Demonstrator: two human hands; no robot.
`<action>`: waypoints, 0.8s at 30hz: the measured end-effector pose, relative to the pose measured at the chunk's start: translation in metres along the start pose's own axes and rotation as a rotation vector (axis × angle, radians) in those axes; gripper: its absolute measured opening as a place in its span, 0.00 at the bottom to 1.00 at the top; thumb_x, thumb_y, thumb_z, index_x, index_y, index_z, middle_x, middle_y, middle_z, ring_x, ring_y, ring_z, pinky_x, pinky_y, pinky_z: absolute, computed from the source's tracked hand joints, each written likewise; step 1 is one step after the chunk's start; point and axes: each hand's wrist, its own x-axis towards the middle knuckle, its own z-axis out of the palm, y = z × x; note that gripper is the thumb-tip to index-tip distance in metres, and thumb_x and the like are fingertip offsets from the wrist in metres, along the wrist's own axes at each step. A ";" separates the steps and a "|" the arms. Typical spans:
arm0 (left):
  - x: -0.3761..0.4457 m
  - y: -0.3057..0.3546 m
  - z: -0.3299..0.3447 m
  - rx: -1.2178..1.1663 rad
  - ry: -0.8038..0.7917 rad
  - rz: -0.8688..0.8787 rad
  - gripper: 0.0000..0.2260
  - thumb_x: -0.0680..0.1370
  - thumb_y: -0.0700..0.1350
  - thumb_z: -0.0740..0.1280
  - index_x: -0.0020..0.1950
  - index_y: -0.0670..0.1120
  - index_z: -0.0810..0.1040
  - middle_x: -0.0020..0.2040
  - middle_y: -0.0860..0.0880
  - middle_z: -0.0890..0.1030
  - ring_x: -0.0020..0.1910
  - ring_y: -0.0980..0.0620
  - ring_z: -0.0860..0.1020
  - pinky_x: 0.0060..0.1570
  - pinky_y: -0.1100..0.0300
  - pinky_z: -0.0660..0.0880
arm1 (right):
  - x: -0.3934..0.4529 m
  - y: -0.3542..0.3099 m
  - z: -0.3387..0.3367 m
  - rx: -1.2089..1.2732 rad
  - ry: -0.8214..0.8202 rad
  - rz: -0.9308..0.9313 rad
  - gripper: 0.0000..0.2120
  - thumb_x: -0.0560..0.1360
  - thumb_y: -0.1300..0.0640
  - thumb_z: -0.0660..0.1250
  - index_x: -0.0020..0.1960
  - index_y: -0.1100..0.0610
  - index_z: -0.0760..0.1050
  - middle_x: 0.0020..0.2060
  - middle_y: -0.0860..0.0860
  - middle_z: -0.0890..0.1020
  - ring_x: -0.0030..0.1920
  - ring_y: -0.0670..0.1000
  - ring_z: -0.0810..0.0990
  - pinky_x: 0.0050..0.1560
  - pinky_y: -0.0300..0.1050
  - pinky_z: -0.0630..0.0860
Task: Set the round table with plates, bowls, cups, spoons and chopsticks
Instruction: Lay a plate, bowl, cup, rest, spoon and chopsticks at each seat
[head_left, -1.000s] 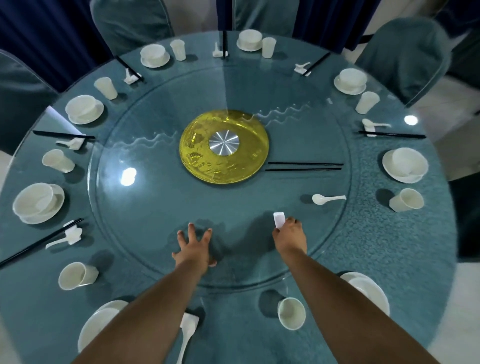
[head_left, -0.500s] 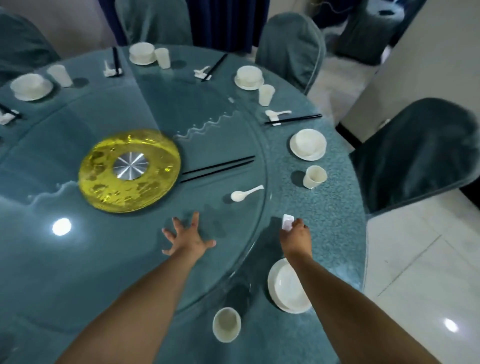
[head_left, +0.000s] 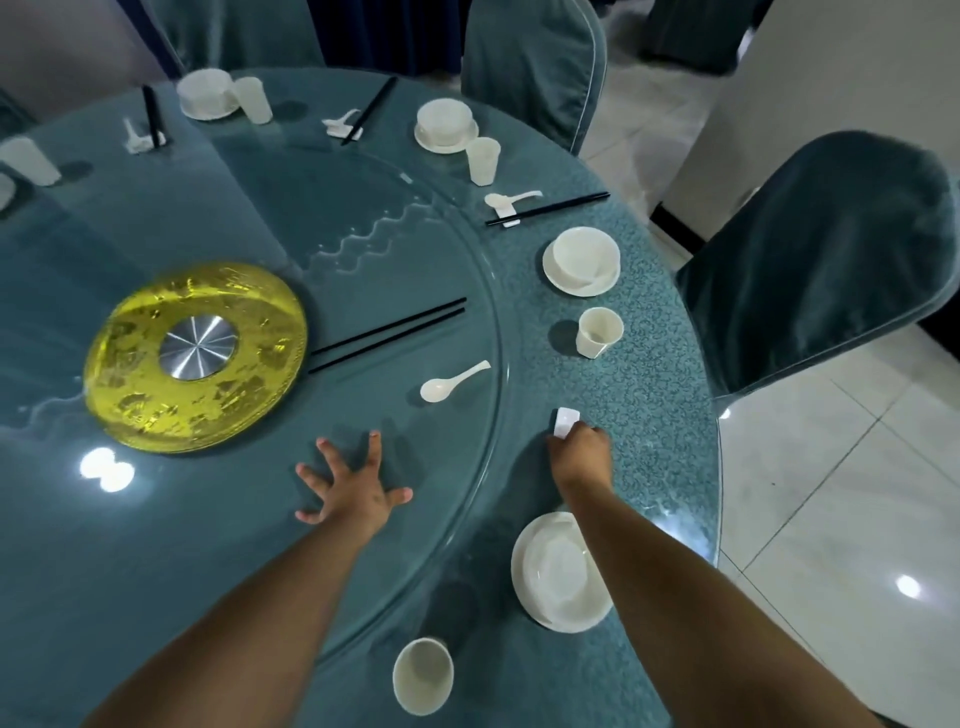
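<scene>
small white rest (head_left: 565, 421): pinched in right hand (head_left: 581, 453), at worktop (head_left: 649, 395) rim zone | loose white spoon (head_left: 451, 383): lying on glass turntable (head_left: 260, 519), bowl up | black chopsticks (head_left: 387, 335): parallel pair on turntable, beside yellow hub | near plate with bowl (head_left: 558, 571): under right forearm | near cup (head_left: 422, 675): upright

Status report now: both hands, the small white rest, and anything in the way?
Left hand spread flat on glass turntable. Right hand pinches small white rest over tablecloth. Spoon and chopsticks wait on turntable. Nothing blocks.
</scene>
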 end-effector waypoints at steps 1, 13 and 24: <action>0.002 -0.001 0.000 0.004 -0.004 0.000 0.44 0.73 0.65 0.69 0.75 0.69 0.38 0.75 0.46 0.25 0.75 0.33 0.31 0.66 0.24 0.53 | 0.002 -0.001 0.001 -0.002 0.000 -0.002 0.18 0.76 0.54 0.64 0.60 0.65 0.73 0.57 0.64 0.74 0.55 0.64 0.76 0.58 0.51 0.72; -0.003 -0.032 0.004 0.010 -0.056 0.052 0.45 0.73 0.62 0.70 0.74 0.70 0.36 0.72 0.48 0.21 0.73 0.34 0.26 0.66 0.23 0.50 | -0.022 -0.046 0.005 -0.199 -0.029 -0.451 0.14 0.80 0.51 0.62 0.58 0.59 0.75 0.59 0.57 0.74 0.55 0.61 0.77 0.57 0.50 0.71; -0.006 -0.093 0.012 0.081 -0.076 0.124 0.46 0.73 0.62 0.70 0.71 0.74 0.33 0.69 0.51 0.17 0.70 0.36 0.22 0.66 0.23 0.45 | -0.056 -0.104 0.064 -0.567 -0.164 -0.628 0.12 0.80 0.61 0.60 0.62 0.57 0.74 0.60 0.53 0.71 0.56 0.57 0.76 0.53 0.53 0.78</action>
